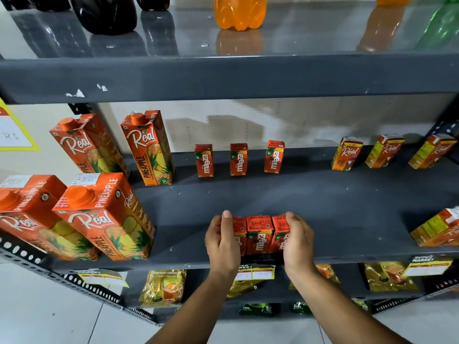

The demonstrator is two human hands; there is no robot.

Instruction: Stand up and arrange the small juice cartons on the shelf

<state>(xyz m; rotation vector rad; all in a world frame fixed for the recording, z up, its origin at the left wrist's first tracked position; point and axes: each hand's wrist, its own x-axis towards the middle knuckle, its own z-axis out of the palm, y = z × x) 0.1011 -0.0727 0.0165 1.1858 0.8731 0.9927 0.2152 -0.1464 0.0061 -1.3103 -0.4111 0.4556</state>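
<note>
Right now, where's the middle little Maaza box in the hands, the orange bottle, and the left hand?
Middle Maaza carton (259, 235), head view, front face.
Orange bottle (239, 12), head view, lower body.
Left hand (222, 242), head view, back of hand.

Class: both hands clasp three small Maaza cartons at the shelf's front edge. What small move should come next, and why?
Probably release: the left hand and right hand press the three front cartons together, upright and side by side, near the shelf edge.

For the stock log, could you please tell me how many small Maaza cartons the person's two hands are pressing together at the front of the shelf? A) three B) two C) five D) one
A: three small Maaza cartons stand side by side, squeezed between the left hand and the right hand.
</note>
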